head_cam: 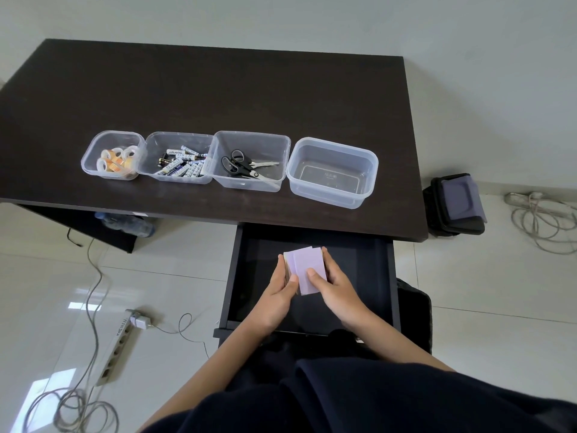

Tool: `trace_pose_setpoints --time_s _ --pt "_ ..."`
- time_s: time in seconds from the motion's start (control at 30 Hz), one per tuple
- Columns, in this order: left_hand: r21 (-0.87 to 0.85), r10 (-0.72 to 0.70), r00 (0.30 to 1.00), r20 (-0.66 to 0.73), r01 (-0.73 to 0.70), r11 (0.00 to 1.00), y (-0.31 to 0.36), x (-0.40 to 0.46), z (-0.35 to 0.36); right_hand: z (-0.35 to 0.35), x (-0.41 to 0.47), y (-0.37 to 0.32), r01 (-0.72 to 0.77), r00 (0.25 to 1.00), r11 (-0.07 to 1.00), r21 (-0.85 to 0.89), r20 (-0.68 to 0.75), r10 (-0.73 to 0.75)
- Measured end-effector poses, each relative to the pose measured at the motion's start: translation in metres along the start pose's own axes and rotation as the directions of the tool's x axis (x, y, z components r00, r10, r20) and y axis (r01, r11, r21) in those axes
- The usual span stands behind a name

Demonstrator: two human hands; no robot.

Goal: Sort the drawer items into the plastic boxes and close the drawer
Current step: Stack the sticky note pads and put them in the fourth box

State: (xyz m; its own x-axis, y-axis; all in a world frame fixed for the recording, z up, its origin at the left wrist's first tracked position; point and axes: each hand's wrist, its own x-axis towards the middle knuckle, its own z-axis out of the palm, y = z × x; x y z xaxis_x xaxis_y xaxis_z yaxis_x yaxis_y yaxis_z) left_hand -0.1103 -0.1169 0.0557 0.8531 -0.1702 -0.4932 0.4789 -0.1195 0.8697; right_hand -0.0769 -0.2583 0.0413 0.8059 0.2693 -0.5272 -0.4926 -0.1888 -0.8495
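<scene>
Dark desk, drawer open. Purple pads: gripped between left hand and right hand above drawer. Advice: square stack, lift together into empty box.

"HINDRA"-like lettering, partly legible, on the floor power strip.

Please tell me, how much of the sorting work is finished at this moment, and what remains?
Done: tape rolls, batteries and scissors each lie in their own box. In hand: the left hand and right hand together hold a stack of purple cards over the open drawer, which otherwise looks empty. Left: putting the cards in a box, probably the empty box, then closing the drawer.
</scene>
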Motion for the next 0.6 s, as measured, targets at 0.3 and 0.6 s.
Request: trace_pose_setpoints --time_s 0.3,0.6 --pt "0.032 -0.039 0.999 -0.016 0.039 0.999 -0.003 -0.002 0.005 0.01 -0.002 -0.001 0.014 1.0 0.999 -0.039 0.0 -0.014" --pt "-0.055 -0.072 0.997 -0.041 0.07 0.996 -0.014 0.006 0.001 0.005 0.003 0.01 0.132 0.991 0.978 -0.163 0.031 -0.129"
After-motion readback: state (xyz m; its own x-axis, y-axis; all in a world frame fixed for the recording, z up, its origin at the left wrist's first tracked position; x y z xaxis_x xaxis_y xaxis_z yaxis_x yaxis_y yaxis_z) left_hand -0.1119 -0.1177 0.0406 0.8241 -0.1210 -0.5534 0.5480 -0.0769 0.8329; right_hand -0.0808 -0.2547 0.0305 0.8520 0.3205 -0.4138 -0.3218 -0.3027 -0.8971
